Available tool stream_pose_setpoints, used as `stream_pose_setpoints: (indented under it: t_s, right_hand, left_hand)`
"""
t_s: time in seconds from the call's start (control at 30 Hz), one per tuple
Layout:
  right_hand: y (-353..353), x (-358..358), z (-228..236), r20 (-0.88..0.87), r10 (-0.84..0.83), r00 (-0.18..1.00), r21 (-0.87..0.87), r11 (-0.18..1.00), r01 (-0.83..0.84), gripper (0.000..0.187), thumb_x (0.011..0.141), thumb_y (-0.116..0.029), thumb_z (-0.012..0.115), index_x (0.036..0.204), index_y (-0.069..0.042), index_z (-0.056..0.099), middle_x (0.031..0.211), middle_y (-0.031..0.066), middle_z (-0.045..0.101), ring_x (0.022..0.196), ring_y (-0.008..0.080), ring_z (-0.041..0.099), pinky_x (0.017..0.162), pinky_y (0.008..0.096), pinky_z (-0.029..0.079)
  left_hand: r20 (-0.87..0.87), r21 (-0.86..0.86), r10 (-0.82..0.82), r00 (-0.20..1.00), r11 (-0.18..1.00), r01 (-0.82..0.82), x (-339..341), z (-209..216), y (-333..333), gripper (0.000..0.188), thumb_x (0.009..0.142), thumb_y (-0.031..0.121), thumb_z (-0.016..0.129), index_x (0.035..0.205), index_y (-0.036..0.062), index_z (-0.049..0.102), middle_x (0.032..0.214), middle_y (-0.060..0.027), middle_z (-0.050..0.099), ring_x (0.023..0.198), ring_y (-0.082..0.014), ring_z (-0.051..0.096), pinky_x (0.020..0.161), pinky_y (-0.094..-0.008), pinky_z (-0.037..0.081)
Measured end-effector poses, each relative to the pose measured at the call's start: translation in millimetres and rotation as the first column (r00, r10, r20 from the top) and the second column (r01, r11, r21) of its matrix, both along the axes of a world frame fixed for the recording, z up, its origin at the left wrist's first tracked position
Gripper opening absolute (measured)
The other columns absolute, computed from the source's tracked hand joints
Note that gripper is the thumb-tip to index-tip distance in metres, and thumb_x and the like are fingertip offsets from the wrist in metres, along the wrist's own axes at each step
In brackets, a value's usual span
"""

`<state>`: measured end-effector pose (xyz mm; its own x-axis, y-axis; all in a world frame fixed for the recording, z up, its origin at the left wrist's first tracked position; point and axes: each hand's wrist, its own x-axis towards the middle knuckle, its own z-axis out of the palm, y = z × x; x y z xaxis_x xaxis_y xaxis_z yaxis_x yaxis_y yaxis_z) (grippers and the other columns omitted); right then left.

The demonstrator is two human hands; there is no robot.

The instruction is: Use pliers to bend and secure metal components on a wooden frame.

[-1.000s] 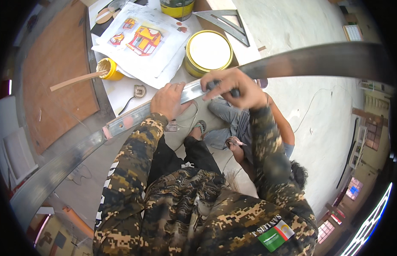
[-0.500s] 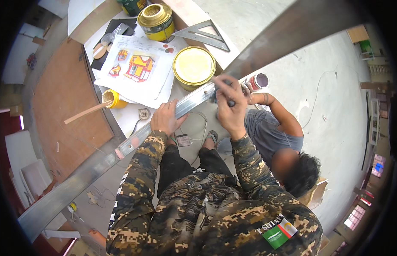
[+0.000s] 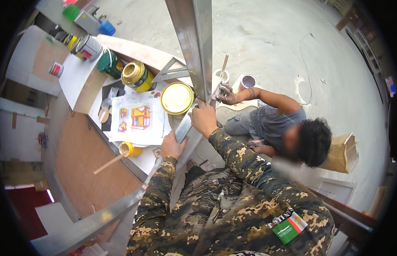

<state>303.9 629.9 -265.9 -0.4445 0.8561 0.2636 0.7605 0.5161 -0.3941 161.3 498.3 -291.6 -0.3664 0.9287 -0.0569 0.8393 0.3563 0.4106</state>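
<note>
A long grey metal bar (image 3: pixel 183 129) slants up from the lower left, and a wide metal profile (image 3: pixel 194 47) rises from its upper end to the top edge. My left hand (image 3: pixel 173 145) is wrapped round the bar, thumb along its right side. Farther up, my right hand (image 3: pixel 203 119) is closed at the bar's upper end, against the foot of the profile. Something small and dark (image 3: pixel 219 124) shows by my right wrist; I cannot make out what it is. A yellow-lidded can (image 3: pixel 177 98) stands just beyond my right hand.
Left of the bar, the table holds printed drawings (image 3: pixel 139 118), a yellow pot (image 3: pixel 129 149) with a wooden stick, several paint cans and a metal set square (image 3: pixel 170 71). At right a person in grey (image 3: pixel 277 121) crouches, one hand near a can of dark paint (image 3: pixel 247 83).
The view has shifted, and the profile now stands nearly upright. My right hand, earlier raised over the bar around a dark handle, is now down at the bar. My left hand stays on it.
</note>
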Motion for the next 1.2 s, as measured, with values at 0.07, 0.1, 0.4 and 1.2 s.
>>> stream_pose_setpoints:
  t_s: [0.07,0.1,0.4,1.2]
  right_hand:
    - [2,3,-6,-0.021,-0.041,0.999,0.000,0.999,0.041,0.025,0.085,-0.028,0.074,0.087,-0.003,0.077,0.103,0.0167,0.065,0.102,0.0362,0.062,0.083,0.0483,0.048]
    - [2,4,-7,-0.021,-0.057,0.998,0.011,0.998,0.057,0.026,0.085,-0.028,0.073,0.086,-0.003,0.076,0.103,0.0165,0.065,0.101,0.0361,0.062,0.083,0.0479,0.048]
    - [12,6,-14,0.130,0.031,0.991,0.196,0.979,-0.057,0.014,0.080,-0.014,0.066,0.085,-0.003,0.075,0.101,0.0172,0.064,0.097,0.0361,0.062,0.081,0.0473,0.048]
    - [14,5,56,-0.582,0.193,0.790,0.210,0.974,-0.083,0.063,0.076,0.010,0.049,0.137,0.000,0.061,0.142,0.0221,0.055,0.120,0.0324,0.063,0.094,0.0316,0.052]
  left_hand:
    - [0.015,0.000,-0.004,1.000,1.000,0.004,5,-2,5,0.071,0.080,0.053,0.079,0.128,0.0031,0.063,0.107,-0.0199,0.069,0.100,-0.0378,0.067,0.087,-0.0472,0.054]
    - [0.018,-0.001,-0.011,1.000,1.000,0.011,8,1,5,0.069,0.081,0.052,0.079,0.127,0.0035,0.062,0.106,-0.0195,0.069,0.100,-0.0370,0.067,0.086,-0.0473,0.054]
    - [0.037,0.040,-0.041,0.998,0.998,0.040,9,-2,6,0.064,0.081,0.050,0.079,0.121,0.0033,0.062,0.100,-0.0198,0.069,0.097,-0.0381,0.066,0.083,-0.0486,0.054]
    - [0.047,0.109,-0.081,0.996,0.991,0.075,10,0,8,0.058,0.082,0.042,0.079,0.121,0.0046,0.060,0.103,-0.0145,0.067,0.100,-0.0337,0.064,0.085,-0.0446,0.053]
